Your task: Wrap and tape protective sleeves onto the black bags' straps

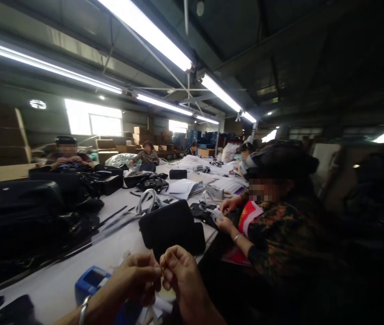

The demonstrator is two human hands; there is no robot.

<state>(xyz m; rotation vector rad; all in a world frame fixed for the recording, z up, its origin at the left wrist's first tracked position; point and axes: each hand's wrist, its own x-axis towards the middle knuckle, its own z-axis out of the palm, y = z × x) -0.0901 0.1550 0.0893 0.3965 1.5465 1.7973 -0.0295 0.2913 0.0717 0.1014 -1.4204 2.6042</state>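
My left hand (137,273) and my right hand (183,280) meet low in the middle of the head view, both closed in a pinch. Between their fingertips shows a bit of a small gold-coloured piece (162,271); its kind is too small to make out. A bracelet circles my left wrist. Just beyond my fingers, on the table, are flat black bag-like pieces (168,224) with rounded corners. Partly behind my left forearm is a blue plastic object (90,282), with white scraps (159,304) below my hands.
Black bags (16,198) are piled along the left of the long white table (58,282). Close on my right sits a co-worker (279,216), hands on a pale strap. Other people sit farther down. White looped straps (149,201) and papers (182,187) lie mid-table.
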